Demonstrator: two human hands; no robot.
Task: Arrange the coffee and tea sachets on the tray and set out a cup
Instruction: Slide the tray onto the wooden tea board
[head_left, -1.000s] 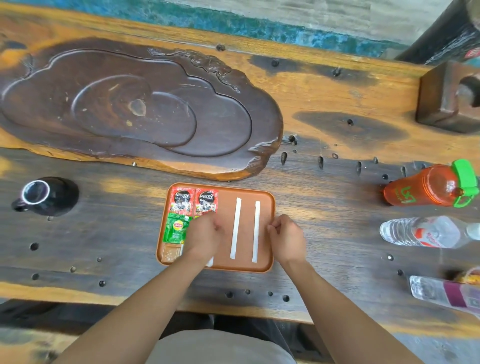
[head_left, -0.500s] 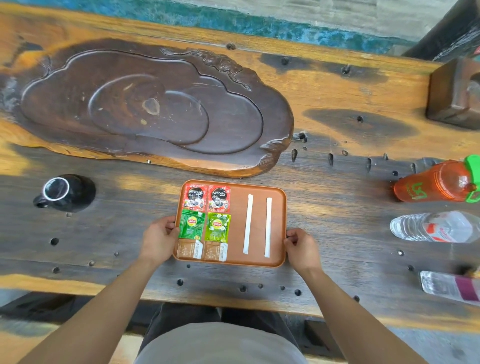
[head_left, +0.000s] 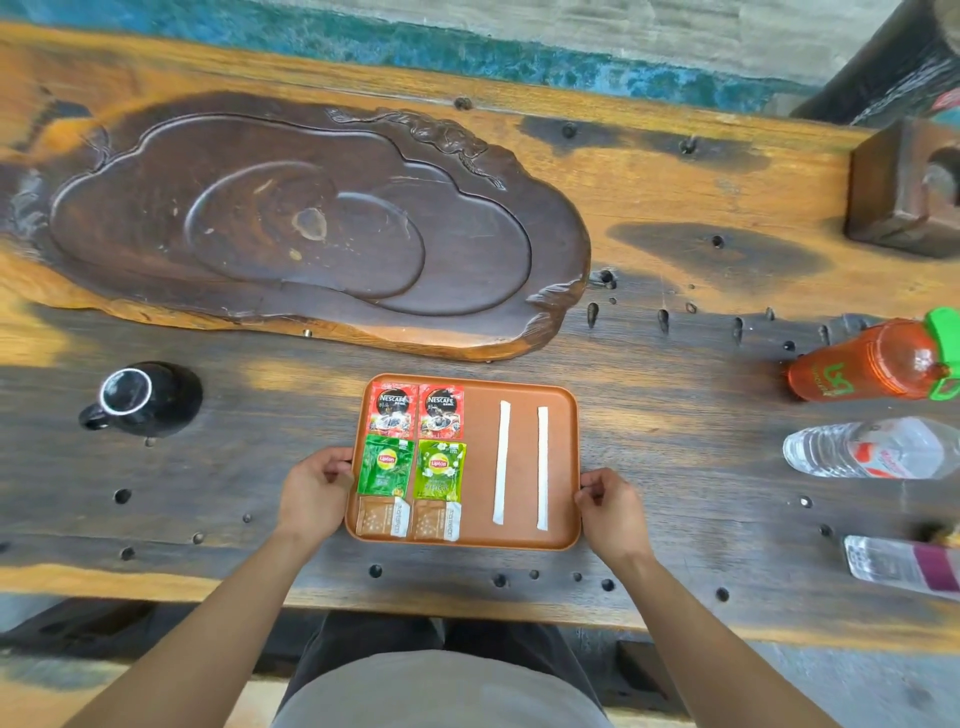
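An orange-brown tray (head_left: 563, 467) lies on the wooden table in front of me. On its left half sit two red Nescafe sachets (head_left: 415, 410), two green Lipton tea sachets (head_left: 410, 467) below them, and two brown sachets (head_left: 410, 519) at the near edge. Two white stick sachets (head_left: 522, 462) lie upright on the right half. My left hand (head_left: 311, 493) grips the tray's left rim and my right hand (head_left: 610, 506) grips its right rim. A black cup (head_left: 140, 397) stands on the table to the left, apart from the tray.
A large carved dark wooden tea board (head_left: 291, 228) fills the table behind the tray. At the right lie an orange bottle with a green cap (head_left: 872, 364), a clear water bottle (head_left: 867, 447) and another clear bottle (head_left: 904, 566). A dark wooden block (head_left: 904, 192) stands far right.
My left hand has left the sachets and gone to the tray's left rim. My right hand has shifted to the right rim. Both hands now hold the tray's sides.
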